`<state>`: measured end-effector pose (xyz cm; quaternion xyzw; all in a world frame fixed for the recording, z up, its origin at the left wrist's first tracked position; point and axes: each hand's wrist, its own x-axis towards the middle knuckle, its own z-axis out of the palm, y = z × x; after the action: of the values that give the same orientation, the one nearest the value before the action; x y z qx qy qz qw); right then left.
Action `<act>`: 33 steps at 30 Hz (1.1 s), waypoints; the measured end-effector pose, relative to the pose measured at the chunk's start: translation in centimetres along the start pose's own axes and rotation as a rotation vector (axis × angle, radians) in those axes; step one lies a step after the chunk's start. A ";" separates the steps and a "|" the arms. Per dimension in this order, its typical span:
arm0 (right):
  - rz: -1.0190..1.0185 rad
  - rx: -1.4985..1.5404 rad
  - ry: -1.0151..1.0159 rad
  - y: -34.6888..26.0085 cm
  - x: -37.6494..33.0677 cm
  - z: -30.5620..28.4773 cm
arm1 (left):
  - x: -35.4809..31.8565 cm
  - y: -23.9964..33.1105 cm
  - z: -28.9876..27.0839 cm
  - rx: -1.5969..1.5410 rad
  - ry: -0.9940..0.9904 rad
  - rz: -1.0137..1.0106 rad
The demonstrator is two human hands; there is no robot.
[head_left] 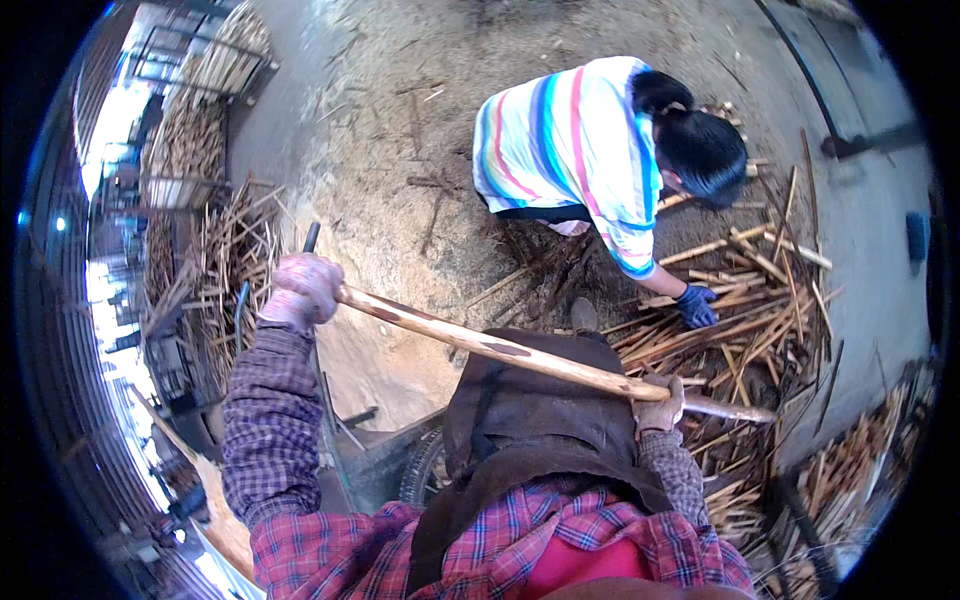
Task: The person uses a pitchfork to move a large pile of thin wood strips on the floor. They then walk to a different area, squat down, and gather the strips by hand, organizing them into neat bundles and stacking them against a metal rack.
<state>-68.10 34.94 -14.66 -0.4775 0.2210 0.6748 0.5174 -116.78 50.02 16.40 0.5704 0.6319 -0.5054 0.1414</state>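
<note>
A long wooden pole (470,340), pale with darker patches, slants across in front of my body. My left hand (305,285), in a light glove, is closed around its left end. A dark rod end (312,238) sticks out just above that fist; whether the fist also grips it I cannot tell. Farther along, my right hand (658,402), gloved too, is wrapped around the pole near its other end, which reaches past the hand over a heap of wood strips (745,310). A dark apron (540,400) covers my front below the pole.
Ahead to the right, a bent-over person in a striped shirt (570,140) reaches a dark-gloved hand (696,305) into the heap. More wood strips (235,250) are piled at left, near stacked wood (185,150). A wheel (424,465) stands close to me. Sawdust covers the ground (390,200).
</note>
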 end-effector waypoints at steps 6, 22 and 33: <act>-0.120 0.079 0.080 1.9 -1.6 -0.2 | 1.2 0.8 -4.6 0.169 -0.055 0.005; -0.327 0.254 0.411 -0.1 -8.4 -1.1 | 2.9 4.8 -6.8 0.166 0.085 0.163; -0.573 0.078 0.362 -1.9 -15.6 9.8 | 6.0 -1.3 2.2 -0.037 0.176 0.162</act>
<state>-70.36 35.84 3.69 -0.6121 0.1918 0.3975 0.6562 -120.64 51.95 11.47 0.6590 0.6029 -0.4286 0.1365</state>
